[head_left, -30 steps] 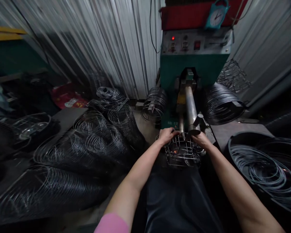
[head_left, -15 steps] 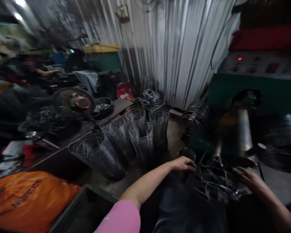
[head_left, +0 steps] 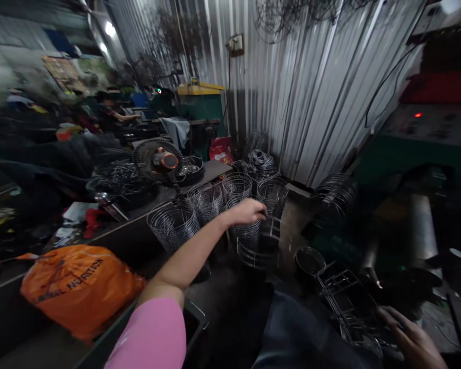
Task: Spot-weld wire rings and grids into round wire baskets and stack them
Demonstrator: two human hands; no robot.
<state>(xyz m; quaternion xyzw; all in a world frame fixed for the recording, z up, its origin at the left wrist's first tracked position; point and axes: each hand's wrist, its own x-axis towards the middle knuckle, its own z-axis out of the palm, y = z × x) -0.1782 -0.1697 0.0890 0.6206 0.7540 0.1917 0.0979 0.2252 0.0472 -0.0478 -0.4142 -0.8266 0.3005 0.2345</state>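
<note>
My left hand (head_left: 249, 211) is closed on a round wire frame (head_left: 255, 251), which hangs below it, blurred, in front of the wire basket stacks. Those stacks, such as the leftmost one (head_left: 174, 223), stand upright or tilted on the floor. At the lower right, my right hand (head_left: 405, 330) is beside a pile of wire pieces (head_left: 348, 294); motion blur and darkness hide what its fingers do. A round, dark container (head_left: 310, 260) with a metal rim sits left of that pile.
An orange bag (head_left: 80, 287) lies at the lower left, beside a dark green crate (head_left: 200, 312). A fan (head_left: 157, 159) stands behind the stacks. On the right is a green machine with a metal cylinder (head_left: 424, 228). People sit far back left.
My left hand has moved up and left from beside the wire pile and now carries a wire frame. The view has turned left, and my right hand sits lower in it.
</note>
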